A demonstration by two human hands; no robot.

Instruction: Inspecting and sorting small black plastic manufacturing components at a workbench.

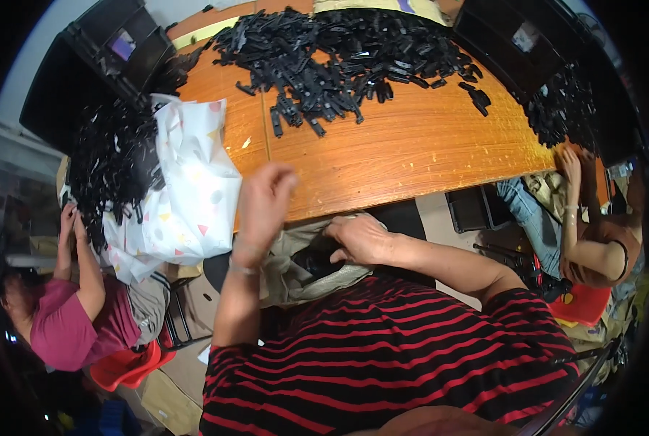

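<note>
Right now the right hand [359, 240] is dipped into a grey bag [299, 265] at the table [412, 156] edge, its grip hidden; the left hand [263, 200] hovers just above, loosely curled, blurred, apparently empty. Black plastic parts [339, 54] lie well beyond both hands. Bagging seems underway; reaching forward for more parts looks next.

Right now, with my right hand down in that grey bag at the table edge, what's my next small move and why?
Probably lift the right hand out of the grey bag toward the table. It rests at the bag's mouth, the left hand hangs blurred above the edge, and the black parts lie farther back.
</note>
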